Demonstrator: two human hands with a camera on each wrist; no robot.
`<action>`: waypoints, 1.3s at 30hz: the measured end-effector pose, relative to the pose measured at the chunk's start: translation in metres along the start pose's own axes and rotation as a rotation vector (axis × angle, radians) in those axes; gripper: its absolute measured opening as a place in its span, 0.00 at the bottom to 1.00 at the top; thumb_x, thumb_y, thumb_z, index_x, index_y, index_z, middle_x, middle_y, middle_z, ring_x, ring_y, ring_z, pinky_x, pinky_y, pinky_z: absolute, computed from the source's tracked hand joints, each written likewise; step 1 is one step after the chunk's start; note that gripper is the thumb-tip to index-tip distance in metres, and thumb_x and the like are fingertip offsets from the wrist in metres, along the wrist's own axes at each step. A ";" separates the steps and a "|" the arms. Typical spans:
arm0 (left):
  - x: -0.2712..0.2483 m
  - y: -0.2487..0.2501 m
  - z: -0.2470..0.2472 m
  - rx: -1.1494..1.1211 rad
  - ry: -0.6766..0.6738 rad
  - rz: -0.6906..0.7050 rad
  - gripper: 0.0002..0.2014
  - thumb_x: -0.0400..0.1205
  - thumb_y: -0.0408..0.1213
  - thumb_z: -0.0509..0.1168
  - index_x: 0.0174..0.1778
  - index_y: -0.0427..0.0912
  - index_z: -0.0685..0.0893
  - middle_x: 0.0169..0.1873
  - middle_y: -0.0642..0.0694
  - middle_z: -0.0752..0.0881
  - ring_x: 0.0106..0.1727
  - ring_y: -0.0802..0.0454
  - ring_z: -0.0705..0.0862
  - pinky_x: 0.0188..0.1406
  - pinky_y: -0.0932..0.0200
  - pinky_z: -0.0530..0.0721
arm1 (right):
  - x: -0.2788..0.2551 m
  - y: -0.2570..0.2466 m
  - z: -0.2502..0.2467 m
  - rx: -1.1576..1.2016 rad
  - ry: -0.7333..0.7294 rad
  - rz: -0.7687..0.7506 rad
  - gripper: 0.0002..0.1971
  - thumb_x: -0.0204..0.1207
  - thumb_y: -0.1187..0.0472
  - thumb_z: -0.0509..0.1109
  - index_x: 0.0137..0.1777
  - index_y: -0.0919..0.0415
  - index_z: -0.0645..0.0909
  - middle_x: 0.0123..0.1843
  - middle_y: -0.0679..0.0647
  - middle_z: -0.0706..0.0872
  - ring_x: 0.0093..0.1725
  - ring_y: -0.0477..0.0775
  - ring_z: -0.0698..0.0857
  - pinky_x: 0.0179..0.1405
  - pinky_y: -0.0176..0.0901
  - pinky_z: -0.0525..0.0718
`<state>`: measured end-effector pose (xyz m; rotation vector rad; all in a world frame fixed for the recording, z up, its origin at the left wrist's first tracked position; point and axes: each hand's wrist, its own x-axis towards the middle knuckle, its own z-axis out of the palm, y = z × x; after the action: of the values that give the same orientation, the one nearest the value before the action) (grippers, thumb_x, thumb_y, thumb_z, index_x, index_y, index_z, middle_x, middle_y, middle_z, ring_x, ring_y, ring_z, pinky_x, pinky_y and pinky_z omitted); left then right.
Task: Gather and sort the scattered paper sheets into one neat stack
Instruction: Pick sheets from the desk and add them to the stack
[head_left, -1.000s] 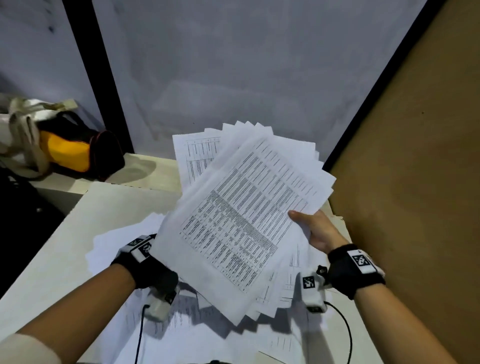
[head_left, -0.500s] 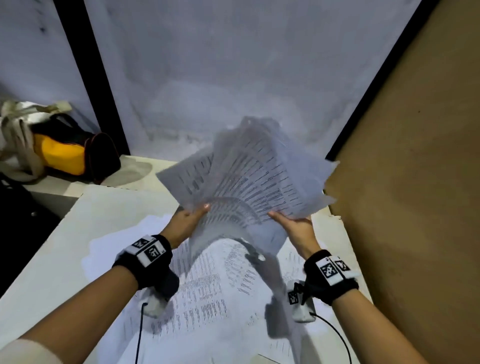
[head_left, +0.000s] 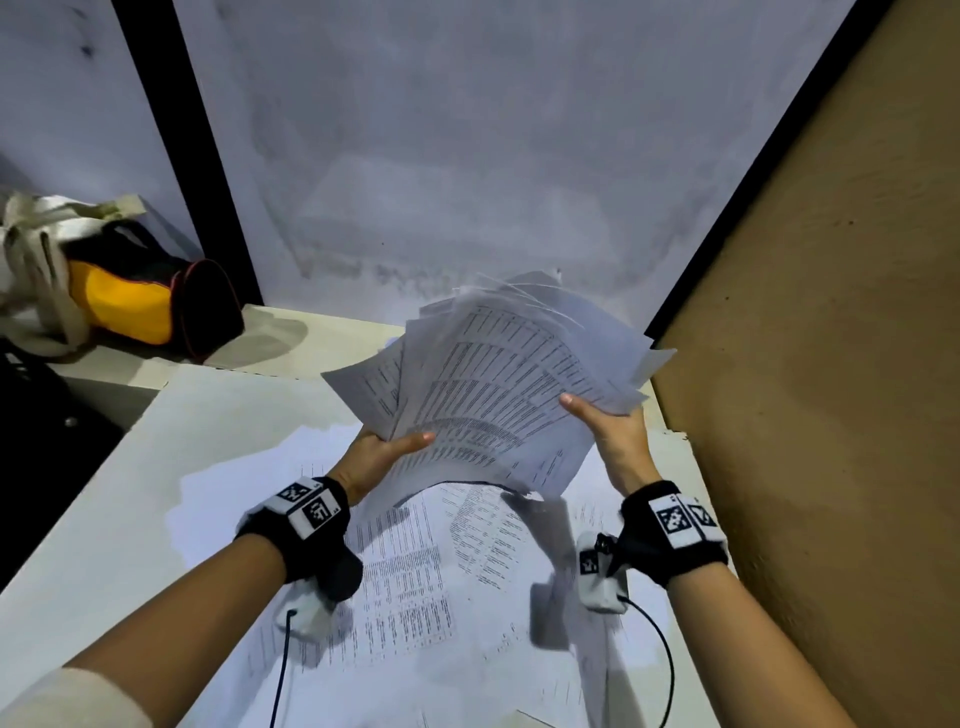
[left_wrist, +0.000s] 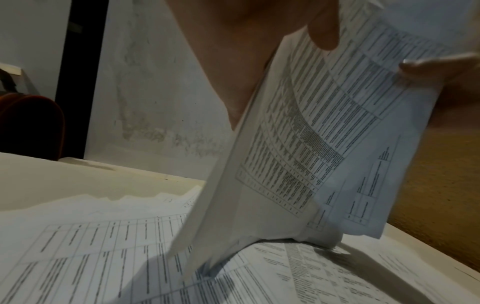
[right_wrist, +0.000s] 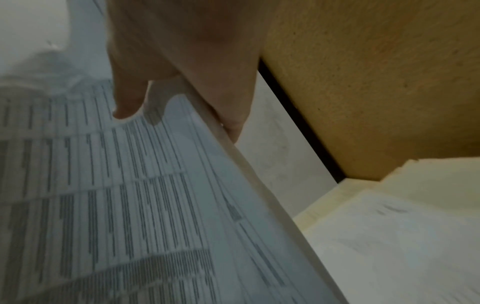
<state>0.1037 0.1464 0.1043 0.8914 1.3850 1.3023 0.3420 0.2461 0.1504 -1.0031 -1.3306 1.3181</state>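
Observation:
A fanned bundle of printed paper sheets (head_left: 498, 384) stands tilted on its lower edge, held between both hands over the white table (head_left: 156, 467). My left hand (head_left: 382, 452) grips the bundle's left edge, thumb on the front page. My right hand (head_left: 613, 426) grips its right edge, thumb on top. In the left wrist view the bundle (left_wrist: 298, 154) touches down on loose sheets (left_wrist: 103, 246). The right wrist view shows my right hand (right_wrist: 182, 67) pinching the bundle's edge (right_wrist: 233, 154). More printed sheets (head_left: 415, 571) lie flat on the table below.
A yellow and black bag (head_left: 135, 301) with a cream tote (head_left: 36, 270) sits on a ledge at the back left. A brown board wall (head_left: 831, 364) runs close along the right side. A white wall (head_left: 467, 156) stands behind the table.
The bundle went from lying spread in my hands to standing more upright. My left hand came from under it to grip its left edge, and both hands have drawn the sheets closer together.

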 end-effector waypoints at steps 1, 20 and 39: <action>0.002 -0.002 -0.002 -0.024 -0.003 0.008 0.38 0.47 0.55 0.78 0.54 0.49 0.81 0.42 0.64 0.89 0.46 0.67 0.87 0.48 0.70 0.82 | 0.003 -0.005 0.001 -0.008 -0.020 -0.024 0.15 0.66 0.76 0.74 0.52 0.64 0.82 0.40 0.43 0.92 0.42 0.43 0.89 0.43 0.34 0.86; 0.028 0.021 -0.014 -0.108 0.000 0.100 0.37 0.47 0.57 0.81 0.51 0.46 0.83 0.41 0.53 0.92 0.46 0.54 0.89 0.53 0.51 0.85 | 0.002 0.014 0.016 -0.014 -0.084 0.204 0.41 0.47 0.53 0.85 0.63 0.67 0.79 0.56 0.57 0.89 0.58 0.54 0.87 0.67 0.58 0.79; 0.024 0.051 -0.002 -0.096 0.190 0.317 0.11 0.70 0.41 0.75 0.46 0.47 0.83 0.35 0.57 0.90 0.41 0.62 0.88 0.40 0.67 0.85 | 0.006 0.003 0.026 -0.022 0.023 -0.020 0.17 0.74 0.70 0.69 0.62 0.69 0.75 0.52 0.55 0.88 0.52 0.48 0.88 0.49 0.38 0.86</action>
<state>0.0903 0.1761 0.1498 0.9691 1.3487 1.7174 0.3155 0.2471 0.1497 -1.0155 -1.3370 1.2757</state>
